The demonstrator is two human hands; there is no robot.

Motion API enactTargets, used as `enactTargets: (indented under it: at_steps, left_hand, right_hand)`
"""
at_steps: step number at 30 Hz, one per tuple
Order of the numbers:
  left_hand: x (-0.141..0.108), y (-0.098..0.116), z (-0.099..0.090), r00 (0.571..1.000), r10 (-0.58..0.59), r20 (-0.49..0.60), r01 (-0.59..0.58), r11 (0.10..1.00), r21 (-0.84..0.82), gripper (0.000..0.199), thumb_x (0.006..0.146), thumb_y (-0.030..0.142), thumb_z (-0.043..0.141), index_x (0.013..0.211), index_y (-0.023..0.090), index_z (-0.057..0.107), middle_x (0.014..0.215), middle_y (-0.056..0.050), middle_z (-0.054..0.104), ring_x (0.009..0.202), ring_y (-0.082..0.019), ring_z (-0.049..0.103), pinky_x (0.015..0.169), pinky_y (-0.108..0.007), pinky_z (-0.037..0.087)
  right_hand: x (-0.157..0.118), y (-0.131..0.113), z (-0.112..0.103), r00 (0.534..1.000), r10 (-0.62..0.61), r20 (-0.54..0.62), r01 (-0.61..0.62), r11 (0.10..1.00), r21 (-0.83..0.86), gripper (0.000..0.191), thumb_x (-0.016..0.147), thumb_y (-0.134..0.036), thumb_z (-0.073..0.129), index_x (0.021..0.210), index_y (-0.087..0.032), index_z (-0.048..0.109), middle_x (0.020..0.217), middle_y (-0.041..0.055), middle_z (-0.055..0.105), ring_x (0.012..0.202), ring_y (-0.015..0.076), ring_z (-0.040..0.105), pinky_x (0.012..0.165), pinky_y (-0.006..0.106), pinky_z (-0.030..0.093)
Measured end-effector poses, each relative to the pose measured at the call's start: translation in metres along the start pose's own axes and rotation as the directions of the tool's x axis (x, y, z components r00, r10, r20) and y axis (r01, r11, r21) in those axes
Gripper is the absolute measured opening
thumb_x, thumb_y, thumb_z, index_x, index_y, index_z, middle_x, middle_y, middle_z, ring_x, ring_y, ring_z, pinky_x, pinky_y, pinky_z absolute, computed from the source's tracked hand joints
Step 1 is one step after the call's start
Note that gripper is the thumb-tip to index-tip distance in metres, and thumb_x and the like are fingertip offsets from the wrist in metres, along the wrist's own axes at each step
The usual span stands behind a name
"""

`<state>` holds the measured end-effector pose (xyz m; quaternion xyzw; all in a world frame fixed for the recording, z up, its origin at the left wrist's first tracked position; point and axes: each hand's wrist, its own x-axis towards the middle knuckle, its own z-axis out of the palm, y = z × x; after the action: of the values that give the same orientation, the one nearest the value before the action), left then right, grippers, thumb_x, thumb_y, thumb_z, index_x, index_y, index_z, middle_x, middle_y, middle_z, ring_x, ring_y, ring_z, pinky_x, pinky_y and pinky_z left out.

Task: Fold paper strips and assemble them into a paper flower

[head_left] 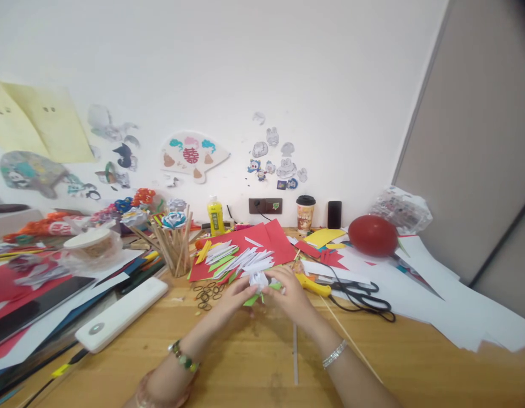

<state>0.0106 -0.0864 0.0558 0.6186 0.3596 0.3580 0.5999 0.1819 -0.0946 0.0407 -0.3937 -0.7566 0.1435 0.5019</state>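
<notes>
Between my two hands is a white paper flower (257, 280) with green paper leaves (251, 300) under it. My left hand (235, 294) closes on its left side, fingertips at the petals. My right hand (290, 289) grips the other side, thumb and fingers pressed to the paper. Just behind the hands, white and green paper strips (245, 259) lie on red paper sheets (279, 241). Several small dark rubber bands (208, 294) lie on the wooden table (245, 362) to the left of my left hand.
Black-handled scissors (364, 294) and a yellow-handled glue gun (313, 284) lie right. A jar of wooden sticks (177, 255), a white power bank (122, 314) and a phone (41, 306) are left. A yellow bottle (215, 216), a coffee cup (305, 215) and a red balloon (372, 235) stand behind.
</notes>
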Motion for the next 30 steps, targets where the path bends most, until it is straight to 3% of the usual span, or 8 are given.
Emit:
enactTargets:
  at_steps: [10, 16, 20, 23, 30]
  left_hand:
    - [0.007, -0.009, 0.0, 0.996, 0.072, -0.047, -0.063, 0.982, 0.176, 0.041, 0.071, 0.048, 0.059, 0.097, 0.016, 0.062, 0.078, -0.003, 0.06, 0.067, -0.016, 0.056, 0.052, -0.022, 0.045]
    - [0.006, -0.007, 0.005, 0.995, 0.076, -0.066, -0.064, 0.986, 0.157, 0.042, 0.069, 0.05, 0.06, 0.088, 0.013, 0.062, 0.07, -0.002, 0.059, 0.061, -0.014, 0.053, 0.052, -0.023, 0.044]
    - [0.006, -0.004, 0.004, 0.985, 0.171, -0.031, -0.163, 0.97, 0.182, 0.045, 0.07, 0.05, 0.06, 0.096, 0.013, 0.062, 0.084, -0.006, 0.064, 0.08, -0.02, 0.058, 0.069, -0.029, 0.047]
    - [0.006, -0.007, 0.002, 0.964, 0.265, 0.013, -0.261, 0.937, 0.231, 0.046, 0.07, 0.05, 0.061, 0.1, 0.015, 0.062, 0.101, -0.008, 0.065, 0.098, -0.024, 0.055, 0.088, -0.033, 0.042]
    - [0.002, -0.017, 0.003, 0.939, 0.341, 0.049, -0.341, 0.898, 0.279, 0.054, 0.07, 0.045, 0.065, 0.118, 0.022, 0.054, 0.127, -0.01, 0.052, 0.114, -0.025, 0.048, 0.094, -0.036, 0.04]
  right_hand:
    - [-0.002, 0.002, 0.005, 1.0, 0.014, 0.012, -0.014, 1.0, 0.002, 0.024, 0.08, -0.034, 0.059, 0.101, -0.023, 0.062, 0.099, 0.0035, 0.063, 0.096, 0.0189, 0.05, 0.088, 0.034, 0.036]
    - [-0.002, 0.0, 0.002, 0.998, 0.012, 0.057, -0.014, 0.999, 0.039, 0.024, 0.082, -0.036, 0.056, 0.1, -0.023, 0.063, 0.098, 0.0043, 0.062, 0.096, 0.0188, 0.05, 0.087, 0.033, 0.038]
    - [0.0, 0.0, -0.005, 0.999, 0.018, 0.027, -0.021, 0.994, 0.111, 0.026, 0.088, -0.035, 0.047, 0.105, -0.023, 0.062, 0.101, 0.0054, 0.06, 0.098, 0.018, 0.05, 0.088, 0.033, 0.038]
    - [0.001, 0.0, -0.009, 0.998, 0.065, 0.002, -0.064, 0.984, 0.166, 0.027, 0.082, -0.038, 0.055, 0.105, -0.025, 0.062, 0.104, 0.0051, 0.059, 0.102, 0.0191, 0.05, 0.091, 0.035, 0.037]
    - [0.003, -0.008, -0.017, 0.985, 0.147, 0.092, -0.171, 0.911, 0.376, 0.036, 0.073, -0.043, 0.064, 0.105, -0.025, 0.062, 0.117, 0.0059, 0.053, 0.112, 0.0215, 0.047, 0.096, 0.036, 0.035]
